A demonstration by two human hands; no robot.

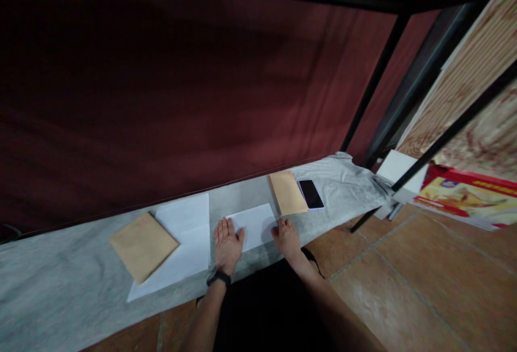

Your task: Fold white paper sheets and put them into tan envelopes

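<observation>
A small white sheet of paper lies flat on the grey cloth in front of me. Across its left edge rests my left hand, palm down with the fingers stretched out and a dark band on the wrist. At the right edge of that sheet, my right hand has its fingers curled together on the paper's border. Just beyond the right hand is a brown envelope-like packet. Left of my left hand, larger white sheets lie partly under another brown packet.
A phone with a dark screen lies beside the right packet. The grey cloth covers a long narrow surface along a dark red backing. Black metal bars, a white box and a red-yellow box are at right.
</observation>
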